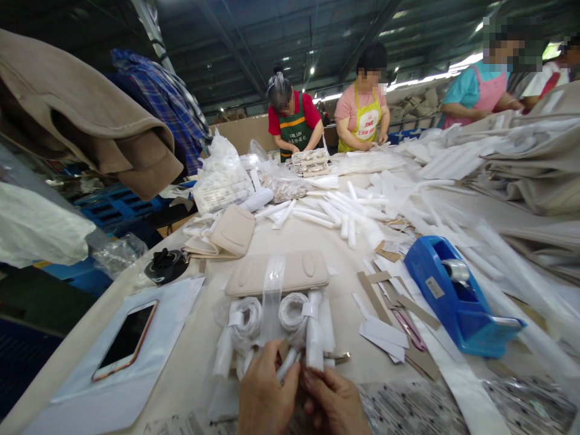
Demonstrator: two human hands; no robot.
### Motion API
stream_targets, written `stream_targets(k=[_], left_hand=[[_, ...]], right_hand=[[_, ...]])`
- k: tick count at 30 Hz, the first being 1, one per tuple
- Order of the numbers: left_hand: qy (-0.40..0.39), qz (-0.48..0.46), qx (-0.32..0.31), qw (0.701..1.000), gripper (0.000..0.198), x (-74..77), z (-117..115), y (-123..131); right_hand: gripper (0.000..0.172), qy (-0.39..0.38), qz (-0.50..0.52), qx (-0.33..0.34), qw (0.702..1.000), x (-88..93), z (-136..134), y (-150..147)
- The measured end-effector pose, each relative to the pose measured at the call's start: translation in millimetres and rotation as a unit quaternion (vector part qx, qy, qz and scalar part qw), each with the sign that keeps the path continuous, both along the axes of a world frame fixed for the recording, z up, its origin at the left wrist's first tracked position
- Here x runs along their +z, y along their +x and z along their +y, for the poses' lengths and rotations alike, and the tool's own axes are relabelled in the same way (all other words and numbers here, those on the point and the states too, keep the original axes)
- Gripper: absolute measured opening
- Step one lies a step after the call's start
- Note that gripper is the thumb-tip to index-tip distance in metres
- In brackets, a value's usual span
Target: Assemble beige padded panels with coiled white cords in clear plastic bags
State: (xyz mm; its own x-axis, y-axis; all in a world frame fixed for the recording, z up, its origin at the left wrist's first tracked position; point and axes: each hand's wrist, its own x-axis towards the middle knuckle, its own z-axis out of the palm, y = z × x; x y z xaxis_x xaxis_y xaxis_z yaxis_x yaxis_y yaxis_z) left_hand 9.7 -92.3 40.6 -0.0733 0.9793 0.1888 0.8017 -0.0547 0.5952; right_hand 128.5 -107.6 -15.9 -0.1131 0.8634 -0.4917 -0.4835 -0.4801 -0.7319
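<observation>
My left hand (265, 393) and my right hand (335, 402) meet at the bottom edge of the view, fingers pinched together on a bundle of white rolled parts (313, 332) and a clear plastic strip (272, 302) that runs up from my fingers. Two coils of white cord (247, 320) lie just beyond my hands. Behind them a flat beige padded panel (290, 272) rests on the table. A blue tape dispenser (457, 296) stands to the right of my hands.
A smartphone (125, 341) lies on a white sheet at the left. White tubes (326, 211) are scattered mid-table, beige fabric (534, 175) is piled at right. Several people in aprons work at the far side. Cardboard strips (389, 302) and a folded beige piece (231, 232) lie nearby.
</observation>
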Motion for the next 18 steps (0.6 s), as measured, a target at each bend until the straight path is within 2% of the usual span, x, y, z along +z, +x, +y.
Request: stream_targets(k=[3,6,11,15,18], left_hand=[[-0.044,-0.029,0.011,0.999,0.008,4.9,1.1,1.2],[-0.034,-0.02,-0.003,0.999,0.01,3.9,2.4,-0.4],[0.053,0.076,-0.069,0.993,0.014,-10.1,1.7,-8.7],[0.146,0.13,-0.119,0.974,0.017,-21.2,-0.9,-14.0],[0.237,0.147,-0.132,0.951,0.015,-27.9,-1.2,-13.7]], right_hand=[[0.056,-0.024,0.054,-0.015,0.998,-4.9,-0.9,-0.2],[0.054,-0.044,0.091,-0.029,0.994,-6.5,0.8,-7.3],[0.055,-0.048,0.111,-0.036,0.992,-8.0,5.8,-14.0],[0.055,-0.049,0.093,-0.045,0.993,-2.1,5.1,-10.2],[0.053,-0.042,0.101,-0.065,0.992,6.3,3.8,-9.5]])
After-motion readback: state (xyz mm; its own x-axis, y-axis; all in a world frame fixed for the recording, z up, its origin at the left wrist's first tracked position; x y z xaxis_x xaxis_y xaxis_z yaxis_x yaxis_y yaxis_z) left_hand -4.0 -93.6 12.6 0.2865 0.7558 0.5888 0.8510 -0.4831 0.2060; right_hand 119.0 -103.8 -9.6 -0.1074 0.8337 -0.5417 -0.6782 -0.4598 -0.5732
